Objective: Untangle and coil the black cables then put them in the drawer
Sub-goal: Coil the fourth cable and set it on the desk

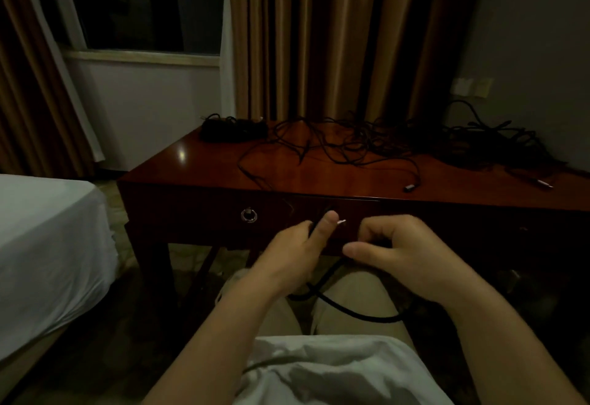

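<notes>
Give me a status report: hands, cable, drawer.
Left hand pinches black cable near its plug; right hand curled on the same cable. Cable loops across lap. Tangle still on desk. Drawer closed.

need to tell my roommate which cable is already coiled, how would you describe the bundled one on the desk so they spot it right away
Start at the dark red wooden desk in front of the brown curtains. Go to its far left corner, near the window: the coiled cable bundle sits there as a compact black lump. Unlike the loose tangled cables sprawled over the middle and right of the top, it is gathered tight and set apart.
</notes>
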`<state>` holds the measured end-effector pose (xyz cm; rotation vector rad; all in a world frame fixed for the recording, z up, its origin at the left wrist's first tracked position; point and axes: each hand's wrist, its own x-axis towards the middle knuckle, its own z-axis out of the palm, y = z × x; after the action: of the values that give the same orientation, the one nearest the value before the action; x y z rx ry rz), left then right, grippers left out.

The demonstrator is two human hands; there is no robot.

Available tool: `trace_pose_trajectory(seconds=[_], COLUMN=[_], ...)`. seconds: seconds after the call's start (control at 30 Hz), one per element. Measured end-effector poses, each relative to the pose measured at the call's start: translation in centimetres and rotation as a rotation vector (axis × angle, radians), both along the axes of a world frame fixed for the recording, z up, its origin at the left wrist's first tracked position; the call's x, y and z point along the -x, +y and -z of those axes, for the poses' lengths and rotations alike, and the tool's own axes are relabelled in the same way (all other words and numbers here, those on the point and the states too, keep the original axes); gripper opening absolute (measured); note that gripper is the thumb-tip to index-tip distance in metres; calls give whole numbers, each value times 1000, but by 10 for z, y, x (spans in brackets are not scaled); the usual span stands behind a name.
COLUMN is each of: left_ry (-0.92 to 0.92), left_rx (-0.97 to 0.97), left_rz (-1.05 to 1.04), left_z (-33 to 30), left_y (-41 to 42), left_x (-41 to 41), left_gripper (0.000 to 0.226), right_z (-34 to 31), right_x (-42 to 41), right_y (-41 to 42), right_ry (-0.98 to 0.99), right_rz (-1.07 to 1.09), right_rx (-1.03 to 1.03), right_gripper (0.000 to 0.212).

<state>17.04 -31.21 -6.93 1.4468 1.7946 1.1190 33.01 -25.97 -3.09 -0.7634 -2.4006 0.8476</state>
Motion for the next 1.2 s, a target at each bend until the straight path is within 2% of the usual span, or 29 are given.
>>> trace_pose_trajectory(seconds=[0.07, 0.17, 0.2, 0.23, 0.3, 0.43, 0.5, 0.6, 0.73, 0.83, 0.97, 1.0, 1.07, 1.13, 1.2], left_ry=[-10, 154, 136, 84, -70, -566, -686, -714, -737, -821, -974, -954, -784, -625, -633], left_rx=[69, 104, 91, 77, 70, 5, -81, -139, -165, -180, -278, -285, -284, -286, -279], left_rz=[132, 213, 202, 181, 142, 279, 322, 297, 280, 354, 351, 326, 222, 110, 66], left_z=[-1, 2, 2, 2, 1, -4, -8, -8, -2, 7, 12, 9, 6, 5, 3], left_y=[-4, -3, -4, -5, -8, -14, -15, -16, -11, -10, -11, -12, -11, -8, -7], left_x=[-5, -7, -7, -6, -2, -4, -6, -7, -8, -12, -20, -21, -18, -11, -6], left_gripper=[74, 27, 11, 5, 15, 9, 7, 16, 6, 18, 18, 14, 6, 19, 23], right_z=[-7, -14, -16, -16, -13, 17, 32, 39, 36, 27, 19, 21, 30, 41, 50], right_x=[-2, -4, -5, -6, -9, 6, 21, 35, 33, 28, 30, 30, 29, 27, 25], right_y=[6, 15, 19, 24, 30, 27, 19, 10, 8, 9, 11, 11, 12, 13, 14], right_ry=[31, 81, 124, 174, 249, 306, 367, 339, 260, 237, 167, 173, 263, 418, 499], right_rz=[17, -14, -24, -27, 12, 231, 283, 228, 123, 122, 131, 103, -13, -140, -190], right_rx=[124, 366, 431, 483, 522, 269, 224, 442, 702, 697, 700, 751, 898, 1051, 1086], right_gripper=[31, 25, 22, 21, 23, 36, 44, 48, 51, 51, 50, 52, 55, 52, 42])
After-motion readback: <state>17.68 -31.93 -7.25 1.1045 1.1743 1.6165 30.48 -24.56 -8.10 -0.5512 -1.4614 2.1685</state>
